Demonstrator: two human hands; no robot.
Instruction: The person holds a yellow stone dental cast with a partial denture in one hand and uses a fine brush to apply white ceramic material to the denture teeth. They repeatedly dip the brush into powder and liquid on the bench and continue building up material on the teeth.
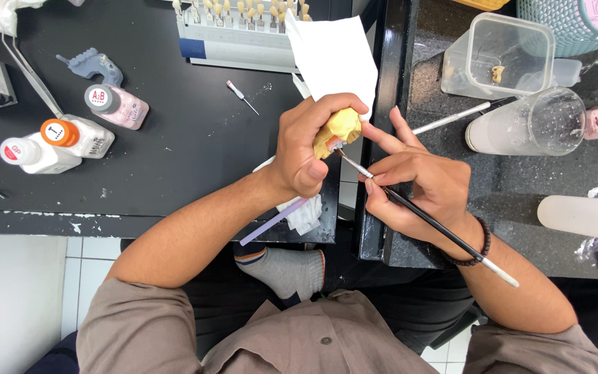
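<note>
While the left hand (306, 149) gripped a yellow dental cast (338, 129) at frame centre, fingers wrapped tight, the right hand (417, 183) pinched a thin black brush (423, 218), tip touching the cast. Left on the black table (195, 138): three small bottles with red (15, 152), orange (59, 132) and grey round caps (101, 98). Upper right: clear tub (500, 55).

Taupe work shirt, sleeves pushed right up, bare forearms on show.
There's a small round button on the shirt front, a dark beaded bracelet (482, 242) ringing the right wrist, dark trousers below, and a grey sock (288, 269) with striped cuff.
</note>
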